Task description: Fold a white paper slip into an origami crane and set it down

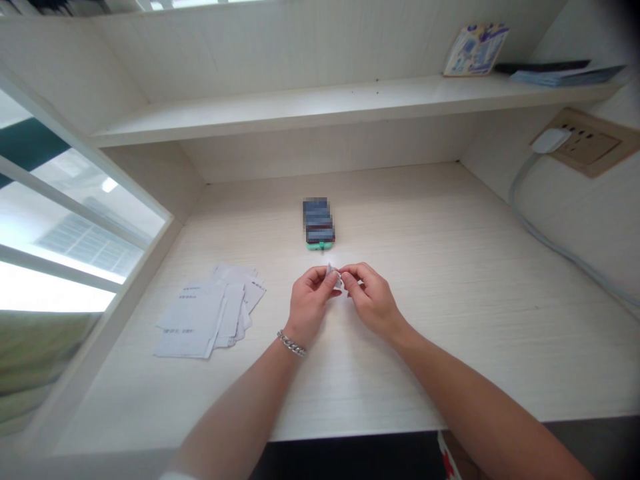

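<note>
My left hand [310, 305] and my right hand [371, 299] meet above the pale wood-grain desk [425, 347], their fingertips pinching a small folded piece of white paper [336, 277]. Straight ahead of the hands, a smartphone in a teal case [319, 224] lies with its blurred screen facing up. To the left of my left hand is a loose stack of printed white sheets [207, 317]. A silver chain bracelet [292, 343] circles my left wrist.
A white shelf [345, 110] spans the desk, holding a colourful booklet [476, 49] and flat papers. A wall socket panel [583, 143] with a white plug and grey cable [540, 223] is at right. A window [65, 213] lies at left.
</note>
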{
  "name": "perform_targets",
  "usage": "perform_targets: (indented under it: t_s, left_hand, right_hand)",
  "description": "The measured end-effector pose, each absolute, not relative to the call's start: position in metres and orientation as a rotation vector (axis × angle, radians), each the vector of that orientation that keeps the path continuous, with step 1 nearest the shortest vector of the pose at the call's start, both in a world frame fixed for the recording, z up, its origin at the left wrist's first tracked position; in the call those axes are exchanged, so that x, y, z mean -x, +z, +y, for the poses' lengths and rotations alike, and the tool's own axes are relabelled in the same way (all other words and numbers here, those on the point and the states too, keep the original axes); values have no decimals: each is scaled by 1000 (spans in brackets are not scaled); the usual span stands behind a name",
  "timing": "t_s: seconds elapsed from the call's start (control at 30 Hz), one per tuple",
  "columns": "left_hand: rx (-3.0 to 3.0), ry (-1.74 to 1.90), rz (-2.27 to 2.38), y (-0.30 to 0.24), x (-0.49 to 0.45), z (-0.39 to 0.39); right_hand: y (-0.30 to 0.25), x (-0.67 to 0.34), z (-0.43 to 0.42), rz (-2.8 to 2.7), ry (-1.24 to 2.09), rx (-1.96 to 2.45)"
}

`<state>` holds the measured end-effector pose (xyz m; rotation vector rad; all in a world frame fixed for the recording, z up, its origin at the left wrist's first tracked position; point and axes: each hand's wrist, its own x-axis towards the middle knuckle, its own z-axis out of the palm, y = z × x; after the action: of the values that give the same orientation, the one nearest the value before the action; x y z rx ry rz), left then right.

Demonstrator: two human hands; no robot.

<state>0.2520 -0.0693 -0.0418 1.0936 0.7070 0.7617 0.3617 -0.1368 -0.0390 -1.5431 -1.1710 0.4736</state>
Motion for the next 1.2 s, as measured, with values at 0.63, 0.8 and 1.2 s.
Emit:
perform_targets:
  t_s: [0.63, 0.8, 1.2]
  left_hand:
    - [-1109, 825, 672, -48, -250, -66]
    - [-1113, 788, 655, -47, -251, -67]
    - [-1205, 701, 655, -42, -247, -61]
  right_hand:
    - [-37, -369, -137, -1106, 685, 1551]
    - [-35, -369, -138, -1120, 591, 1596]
    - [-40, -376, -134, -974, 721, 1431]
